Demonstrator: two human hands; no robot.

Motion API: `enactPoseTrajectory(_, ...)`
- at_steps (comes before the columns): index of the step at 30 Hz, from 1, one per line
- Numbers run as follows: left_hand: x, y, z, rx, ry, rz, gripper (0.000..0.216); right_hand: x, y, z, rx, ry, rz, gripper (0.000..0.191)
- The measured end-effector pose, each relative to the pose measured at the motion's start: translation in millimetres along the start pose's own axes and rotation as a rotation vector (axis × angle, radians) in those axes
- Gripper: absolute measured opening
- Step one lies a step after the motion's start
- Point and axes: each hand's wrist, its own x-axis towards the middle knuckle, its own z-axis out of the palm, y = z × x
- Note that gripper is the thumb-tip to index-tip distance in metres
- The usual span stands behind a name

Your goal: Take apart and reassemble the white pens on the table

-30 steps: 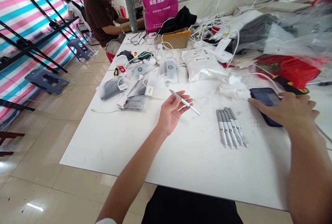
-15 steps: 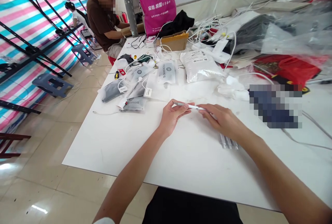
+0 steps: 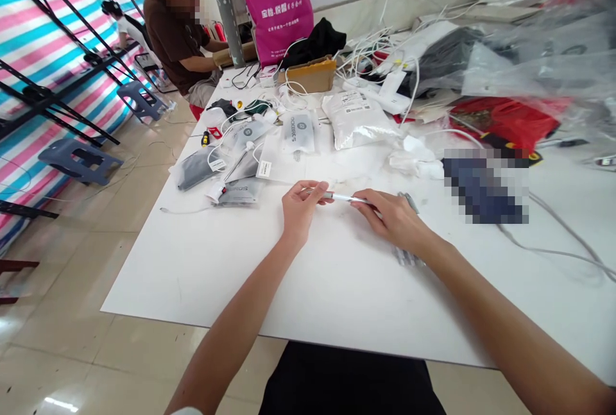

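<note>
From my remote view I have both hands over the near half of the worktop (image 3: 289, 293), joined by one slim pen (image 3: 342, 197). My left hand (image 3: 301, 206) is closed on the pen's grey end, thumb on top and fingers curled beneath it. My right hand (image 3: 392, 216) pinches the white end between thumb and fingers. The pen lies nearly level between them, its middle bare.

Under and behind my right hand I see more pens (image 3: 408, 258) on the worktop, side by side; the hand covers much of them, so I cannot count them. To their right sits a dark pixelated shape (image 3: 484, 187), with a grey cable (image 3: 548, 248) beside it. Beyond my hands I see a white parcel (image 3: 359, 120), a white wad (image 3: 416, 161) and, further left, grey pouches (image 3: 197, 168). At the far end a person (image 3: 171, 36) sits beside a purple bag (image 3: 274, 11).
</note>
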Motion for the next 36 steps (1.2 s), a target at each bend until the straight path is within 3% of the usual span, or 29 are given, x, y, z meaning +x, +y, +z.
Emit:
enactPoseTrajectory(5, -0.7, 3.6, 1.0, -0.096, -0.18, 0.04, 0.048, -0.2, 5.7, 2.1, -0.048, 0.038, 0.031, 0.028)
enactPoseTrajectory(10, 1.2, -1.0, -0.4, 0.023, -0.044, 0.019, 0.041, 0.9, 2.9, -0.3, -0.034, 0.003, -0.002, 0.03)
enactPoseTrajectory(15, 0.7, -1.5, -1.0, -0.101, -0.206, -0.004, 0.036, 2.4, 0.8, -3.0, -0.045, 0.02, -0.009, 0.03)
enactPoseTrajectory(22, -2.9, -6.3, 3.6, -0.016, -0.139, -0.009, 0.032, -1.1, 8.3, 3.1, -0.141, 0.024, 0.015, 0.015)
enactPoseTrajectory(29, -4.2, -10.1, 6.6, -0.021, -0.118, -0.032, 0.038, 3.4, 1.2, -1.1, -0.305, 0.013, -0.11, 0.026)
enactPoseTrajectory(36, -10.7, -11.9, 11.2, 0.002, -0.145, -0.032, 0.035, 3.2, 6.2, 5.4, -0.271, 0.051, -0.098, 0.015)
